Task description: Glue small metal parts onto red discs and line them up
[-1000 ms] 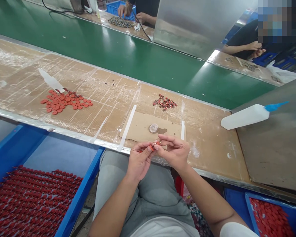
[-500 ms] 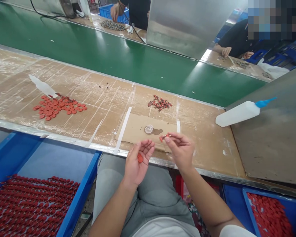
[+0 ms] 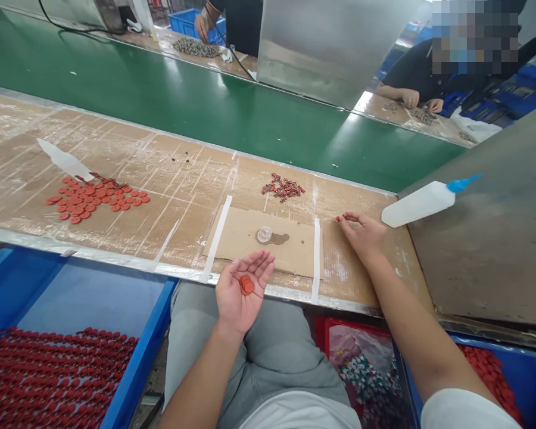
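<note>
My left hand (image 3: pixel 241 292) is palm up and cupped in front of the table's edge, with a few round red discs (image 3: pixel 246 285) lying in it. To the right, my right hand (image 3: pixel 364 235) pinches a small red-and-dark part (image 3: pixel 340 218) at its fingertips, just above the table. Its details are too small to make out. Between the hands, a small clear round cup (image 3: pixel 264 235) stands on a taped cardboard sheet (image 3: pixel 223 238), beside a dark wet stain. Behind the sheet lies a pile of small red-and-black parts (image 3: pixel 283 188).
More red discs (image 3: pixel 78 199) lie at left beside a white bottle (image 3: pixel 65 159). Another white bottle with a blue nozzle (image 3: pixel 420 204) leans at the right metal wall. A blue tray (image 3: pixel 154 322) holds rows of red pieces. People work beyond the green belt (image 3: pixel 196 89).
My right hand has moved right and away from my left hand, still pinching a small part. My left palm has opened flatter, showing more discs. The whole view has shifted slightly.
</note>
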Demonstrator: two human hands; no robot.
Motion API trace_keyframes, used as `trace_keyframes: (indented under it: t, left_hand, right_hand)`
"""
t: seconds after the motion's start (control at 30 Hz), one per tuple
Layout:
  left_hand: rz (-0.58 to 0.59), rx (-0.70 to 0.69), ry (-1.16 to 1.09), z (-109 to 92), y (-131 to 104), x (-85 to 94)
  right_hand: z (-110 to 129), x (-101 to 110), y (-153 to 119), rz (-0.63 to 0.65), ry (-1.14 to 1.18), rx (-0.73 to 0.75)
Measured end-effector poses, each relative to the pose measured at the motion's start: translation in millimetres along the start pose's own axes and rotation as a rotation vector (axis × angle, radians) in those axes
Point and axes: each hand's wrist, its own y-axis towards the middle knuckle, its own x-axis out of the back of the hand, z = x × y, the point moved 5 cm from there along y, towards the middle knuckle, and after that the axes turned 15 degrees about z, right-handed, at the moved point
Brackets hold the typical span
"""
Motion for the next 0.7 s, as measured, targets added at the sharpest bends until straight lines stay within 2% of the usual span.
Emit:
trace_keyframes:
  t: [0.23,0.33,0.4,0.47,0.53,0.63,0.7]
  left_hand:
    - [0.004,0.012,-0.002,1,2,-1.7]
    - [0.020,0.014,-0.006,1,2,-2.1]
    - [0.040,0.009,-0.019,1,2,-2.6]
    - [0.067,-0.002,-0.034,1,2,-4.0]
    - [0.089,-0.019,-0.036,0,3,-6.4]
    - [0.107,-0.034,-0.009,0,3,-11.4]
    - [0.125,-0.034,0.020,0,2,-15.4]
  right_hand:
    - [-8,-16,4,0.058,-0.044,0.004]
    - [-3,-10,3,0.028,-0.067,0.008]
    - [9,2,-5,-0.034,-0.089,0.030]
    - [33,17,-23,-0.103,-0.070,0.098]
    - [69,28,-49,-0.097,0.051,0.238]
    - [136,30,-92,0.098,0.310,0.493]
    - [176,20,-115,0.250,0.435,0.607]
